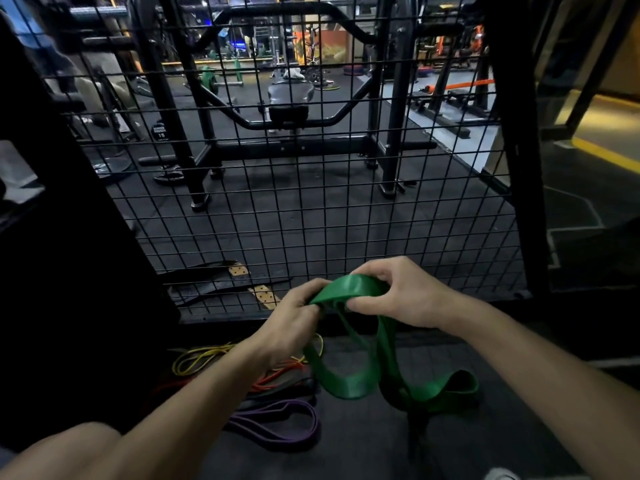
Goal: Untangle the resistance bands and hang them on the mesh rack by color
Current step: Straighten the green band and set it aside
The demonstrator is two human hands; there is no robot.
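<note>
green band: (349,379) a wide flat loop, its top bunched between both hands just in front of the mesh rack's lower edge; the rest hangs in twisted folds, the lowest loop lying on the dark floor.
left hand: (294,317) fingers curled round the left end of the bunched top, holding the green band.
right hand: (398,296) fingertips pinching the right side of the same bunch, close to the other hand.
twist risk: the hanging folds cross each other; pulling the hands apart now would likely tighten the crossing instead of opening the loop.
snag risk: a dark band (415,420) seems to pass under or through the low green loop; whether they are linked I cannot tell. Lifting could drag it up too.
floor pile: yellow band (201,358), orange band (277,375) and purple band (277,420) lie overlapped beside the left forearm, apparently still tangled.
mesh rack: (311,202) no band hangs on it in view, and I see no hooks; a band threaded carelessly might slip off.
beyond: gym frames and a bench behind the mesh.
</note>
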